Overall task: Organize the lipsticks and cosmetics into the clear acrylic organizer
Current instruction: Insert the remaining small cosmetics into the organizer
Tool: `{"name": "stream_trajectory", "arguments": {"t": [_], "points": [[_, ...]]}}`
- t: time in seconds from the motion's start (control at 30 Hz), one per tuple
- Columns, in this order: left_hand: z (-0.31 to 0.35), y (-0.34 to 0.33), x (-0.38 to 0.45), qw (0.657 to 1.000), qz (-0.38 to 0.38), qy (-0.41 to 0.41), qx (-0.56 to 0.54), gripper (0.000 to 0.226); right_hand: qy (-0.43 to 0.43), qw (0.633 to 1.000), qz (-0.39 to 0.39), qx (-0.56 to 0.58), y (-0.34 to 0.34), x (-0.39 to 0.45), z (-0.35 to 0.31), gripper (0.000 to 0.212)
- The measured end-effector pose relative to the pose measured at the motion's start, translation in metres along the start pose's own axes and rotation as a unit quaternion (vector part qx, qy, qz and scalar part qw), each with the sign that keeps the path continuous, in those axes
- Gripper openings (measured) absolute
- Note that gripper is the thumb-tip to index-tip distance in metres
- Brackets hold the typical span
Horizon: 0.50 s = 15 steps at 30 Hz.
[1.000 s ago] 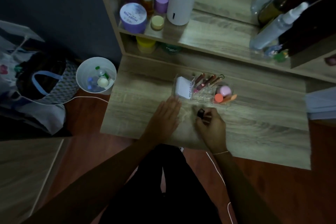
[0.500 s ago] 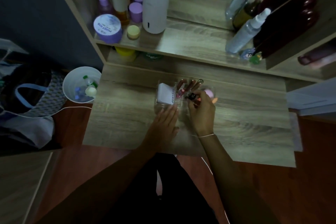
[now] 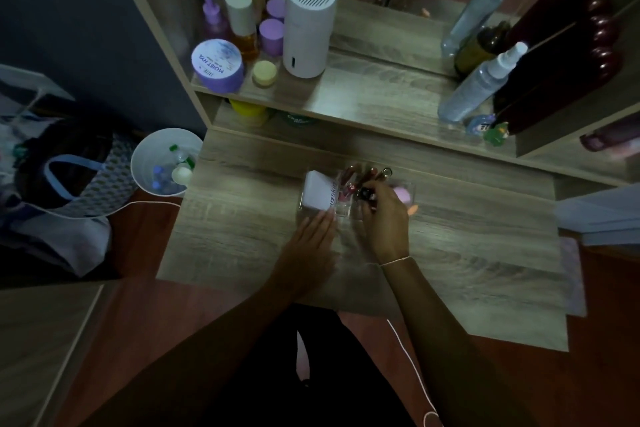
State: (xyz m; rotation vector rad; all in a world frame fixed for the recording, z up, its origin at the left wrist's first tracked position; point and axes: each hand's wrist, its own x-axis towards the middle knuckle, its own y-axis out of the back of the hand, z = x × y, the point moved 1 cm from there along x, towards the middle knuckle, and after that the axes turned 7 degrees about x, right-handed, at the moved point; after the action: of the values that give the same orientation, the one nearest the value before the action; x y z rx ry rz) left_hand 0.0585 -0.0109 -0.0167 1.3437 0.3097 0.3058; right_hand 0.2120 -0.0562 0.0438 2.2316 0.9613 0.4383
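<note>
The clear acrylic organizer (image 3: pixel 341 211) stands on the wooden dresser top (image 3: pixel 467 253). Inside it are a white box (image 3: pixel 317 192) at the left, several lipsticks (image 3: pixel 349 177) standing at the back, and a pink sponge (image 3: pixel 403 195) at the right. My right hand (image 3: pixel 382 218) hovers over the organizer's middle, fingers closed on a small dark lipstick (image 3: pixel 364 193). My left hand (image 3: pixel 311 236) lies flat on the table, fingertips against the organizer's front left corner.
A shelf behind holds a purple jar (image 3: pixel 217 65), a white cylinder device (image 3: pixel 308 24), bottles and spray bottles (image 3: pixel 481 87). A white bin (image 3: pixel 162 163) with small bottles and a bag (image 3: pixel 65 177) sit on the floor at left. A white cord (image 3: pixel 412 357) trails near my legs.
My right hand has carried the dark lipstick from the table in front up over the organizer's middle. My left hand has slid forward to the organizer's front corner.
</note>
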Motion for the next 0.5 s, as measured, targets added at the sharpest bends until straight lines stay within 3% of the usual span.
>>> {"name": "stream_trajectory", "arguments": {"t": [0.5], "points": [[0.0014,-0.0036,0.0005,1.0,-0.015,0.008,0.016,0.068,-0.015,0.997,-0.05,-0.059,0.0,0.0071,0.0097,0.035]]}}
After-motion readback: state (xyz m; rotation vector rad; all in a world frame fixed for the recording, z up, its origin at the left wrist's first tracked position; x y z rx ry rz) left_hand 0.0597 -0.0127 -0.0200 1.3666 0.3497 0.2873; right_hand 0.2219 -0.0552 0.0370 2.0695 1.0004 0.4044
